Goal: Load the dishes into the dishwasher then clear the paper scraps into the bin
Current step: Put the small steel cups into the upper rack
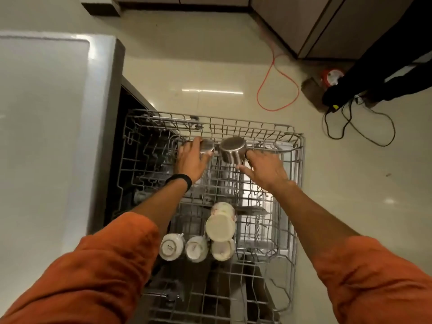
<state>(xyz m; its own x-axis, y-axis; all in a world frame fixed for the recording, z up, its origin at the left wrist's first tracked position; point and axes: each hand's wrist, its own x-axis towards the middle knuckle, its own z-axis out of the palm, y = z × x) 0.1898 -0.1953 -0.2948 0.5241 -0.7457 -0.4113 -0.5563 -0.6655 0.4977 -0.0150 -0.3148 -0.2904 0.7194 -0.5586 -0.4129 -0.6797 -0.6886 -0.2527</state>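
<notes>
The dishwasher's wire rack (297, 160) is pulled out over the floor. At its far end my left hand (190, 160) grips a small steel cup (207, 146), bottom up. Beside it stands a larger upturned steel cup (232, 148). My right hand (266, 167) holds this one at its right side, with fingers and thumb curled round it. Nearer to me, several white cups (171, 246) and a cream tumbler (221, 226) lie upside down in the rack. No paper scraps or bin are in view.
The dishwasher body with its white top (46, 113) stands on the left. An orange cable (275, 90) and black cables (360, 127) lie on the tiled floor at the right, near a person's dark trouser legs (385, 76). Cabinets (315, 24) line the far wall.
</notes>
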